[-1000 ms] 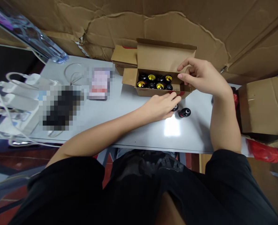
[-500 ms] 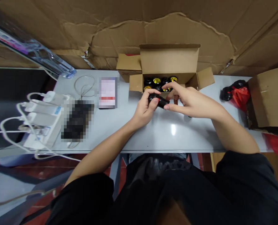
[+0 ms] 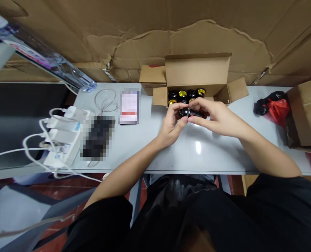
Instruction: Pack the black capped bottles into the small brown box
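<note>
My left hand (image 3: 171,124) and my right hand (image 3: 215,117) meet just in front of an open cardboard box (image 3: 197,70). Between their fingertips they pinch a small black bottle (image 3: 187,113) with a bit of red on it, held sideways above the white table (image 3: 197,154). Both hands are closed on it. Inside the box stand several small bottles (image 3: 183,93) with black and gold tops. My fingers hide most of the held bottle.
A white power strip (image 3: 62,140) with plugs and cables lies at the left. A blurred dark item (image 3: 97,136) and a blurred card (image 3: 129,106) lie beside it. A black and red bag (image 3: 272,105) and a second cardboard box (image 3: 306,112) stand at the right. Cardboard sheets line the back.
My left hand picked a black bottle off the table in front of the box. My right hand left the box flap and joined it; both now hold the bottle.
</note>
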`<move>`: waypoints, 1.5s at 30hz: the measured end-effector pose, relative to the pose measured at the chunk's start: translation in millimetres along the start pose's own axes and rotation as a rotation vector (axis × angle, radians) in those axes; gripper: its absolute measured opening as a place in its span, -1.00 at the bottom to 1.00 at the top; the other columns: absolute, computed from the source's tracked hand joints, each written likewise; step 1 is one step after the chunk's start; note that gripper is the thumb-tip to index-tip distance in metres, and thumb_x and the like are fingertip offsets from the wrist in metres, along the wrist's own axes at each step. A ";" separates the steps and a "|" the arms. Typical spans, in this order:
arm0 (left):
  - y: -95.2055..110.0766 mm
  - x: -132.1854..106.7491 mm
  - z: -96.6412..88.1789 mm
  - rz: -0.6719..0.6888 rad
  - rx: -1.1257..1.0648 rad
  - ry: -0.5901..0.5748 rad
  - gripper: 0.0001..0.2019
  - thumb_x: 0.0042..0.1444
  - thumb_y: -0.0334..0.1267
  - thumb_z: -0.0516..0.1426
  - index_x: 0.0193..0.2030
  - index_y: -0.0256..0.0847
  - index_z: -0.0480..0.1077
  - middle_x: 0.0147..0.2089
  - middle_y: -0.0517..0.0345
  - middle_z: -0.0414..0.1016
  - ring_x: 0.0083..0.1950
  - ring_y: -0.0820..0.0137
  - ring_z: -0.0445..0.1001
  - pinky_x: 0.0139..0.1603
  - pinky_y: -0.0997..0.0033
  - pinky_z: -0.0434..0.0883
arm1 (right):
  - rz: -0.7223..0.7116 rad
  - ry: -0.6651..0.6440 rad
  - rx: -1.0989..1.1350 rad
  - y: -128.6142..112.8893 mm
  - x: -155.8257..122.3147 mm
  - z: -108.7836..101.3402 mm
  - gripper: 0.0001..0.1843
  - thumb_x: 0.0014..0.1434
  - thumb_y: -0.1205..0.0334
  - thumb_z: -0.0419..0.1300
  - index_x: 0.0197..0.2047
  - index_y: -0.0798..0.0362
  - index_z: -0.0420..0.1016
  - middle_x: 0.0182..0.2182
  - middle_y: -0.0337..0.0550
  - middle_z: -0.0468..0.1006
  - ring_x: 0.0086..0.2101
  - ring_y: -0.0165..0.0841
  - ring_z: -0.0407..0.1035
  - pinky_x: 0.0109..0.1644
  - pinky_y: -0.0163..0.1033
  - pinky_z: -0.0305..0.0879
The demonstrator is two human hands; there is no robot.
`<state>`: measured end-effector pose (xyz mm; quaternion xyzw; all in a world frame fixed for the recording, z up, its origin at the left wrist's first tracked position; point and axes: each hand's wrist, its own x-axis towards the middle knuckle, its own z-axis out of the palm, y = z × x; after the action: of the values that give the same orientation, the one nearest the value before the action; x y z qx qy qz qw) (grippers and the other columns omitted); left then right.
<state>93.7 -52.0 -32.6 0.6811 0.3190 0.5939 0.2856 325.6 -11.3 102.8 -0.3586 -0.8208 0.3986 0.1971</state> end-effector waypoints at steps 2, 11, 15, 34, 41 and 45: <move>0.5 1.4 -1.2 0.019 -0.001 0.000 -0.56 0.75 0.22 0.20 0.55 0.16 0.36 0.28 -0.02 0.64 0.12 0.24 0.76 0.06 0.23 0.73 | -0.006 -0.010 0.080 2.1 1.9 2.2 -0.55 0.49 -0.30 0.53 0.13 -0.15 0.68 -0.07 -0.13 0.79 -0.14 -0.10 0.61 -0.07 -0.03 0.50; -1.7 3.8 -10.6 -0.002 0.134 0.121 -0.61 0.80 0.24 0.07 0.46 0.10 0.37 0.09 0.07 0.67 -0.07 0.32 0.73 -0.11 0.28 0.65 | 0.026 0.145 0.387 15.7 5.8 -18.2 -0.33 0.27 -0.43 0.72 0.16 -0.18 0.72 0.16 -0.03 0.82 0.13 0.03 0.73 0.13 0.09 0.76; 5.6 5.0 -8.6 0.064 0.206 0.059 -0.76 0.82 -0.01 0.13 0.32 -0.04 0.53 -0.01 0.11 0.70 -0.15 0.40 0.65 -0.10 0.35 0.62 | 0.144 0.169 0.424 23.4 9.6 -37.0 -0.29 0.29 -0.50 0.67 0.23 -0.24 0.69 0.07 -0.11 0.80 -0.07 -0.04 0.76 -0.09 0.08 0.78; 19.5 1.1 -3.0 0.172 0.319 -0.140 -0.76 0.78 -0.25 0.12 0.20 -0.13 0.65 -0.04 0.03 0.77 -0.08 0.30 0.69 -0.05 0.23 0.63 | 0.142 0.217 0.614 39.8 25.3 -44.5 -0.42 0.28 -0.36 0.65 0.01 -0.11 0.64 -0.02 0.04 0.76 -0.04 0.01 0.76 0.00 0.15 0.84; 20.4 1.3 -2.1 0.192 0.315 -0.150 -0.80 0.77 -0.30 0.13 0.22 -0.14 0.63 -0.06 0.07 0.74 -0.11 0.33 0.68 -0.09 0.29 0.64 | 0.121 0.395 0.623 46.8 28.3 -38.6 -0.45 0.15 -0.17 0.74 0.02 -0.16 0.66 0.09 -0.02 0.83 0.02 0.03 0.81 0.07 0.17 0.87; 20.1 0.0 0.5 0.207 0.314 -0.158 -0.82 0.75 -0.33 0.16 0.20 -0.17 0.63 -0.06 0.07 0.73 -0.15 0.37 0.65 -0.11 0.34 0.63 | 0.123 0.396 0.661 47.9 28.3 -41.9 -0.41 0.10 -0.05 0.80 0.05 -0.19 0.64 0.13 -0.09 0.86 0.13 0.00 0.79 0.28 0.17 0.80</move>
<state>96.1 -64.7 -17.2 0.7909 0.3125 0.5078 0.1375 353.0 51.7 91.1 -0.3941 -0.5711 0.5756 0.4325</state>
